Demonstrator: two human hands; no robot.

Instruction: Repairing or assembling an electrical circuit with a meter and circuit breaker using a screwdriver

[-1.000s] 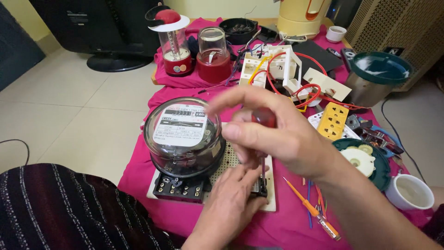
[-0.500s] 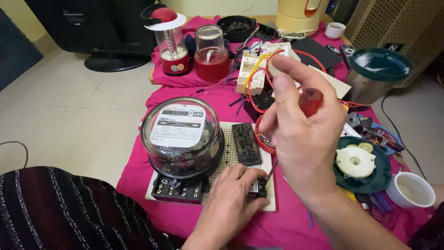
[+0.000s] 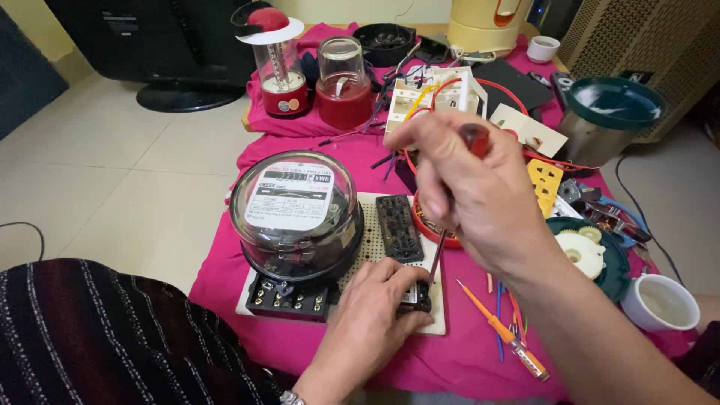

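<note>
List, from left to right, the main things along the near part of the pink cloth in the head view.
Electricity meter with glass dome → left hand on a small black part → red-handled screwdriver held by the right hand → orange tester screwdriver → white cup.

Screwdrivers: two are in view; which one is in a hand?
The red-handled screwdriver, gripped upright by the right hand; the orange screwdriver lies loose on the pink cloth.

left hand (image 3: 371, 319): was bare, with a silvery metal watch band (image 3: 291, 397) at the wrist
right hand (image 3: 472, 199): no rings, forearm bare too
lap: dark fabric (image 3: 112, 337) with thin pale stripes
</note>
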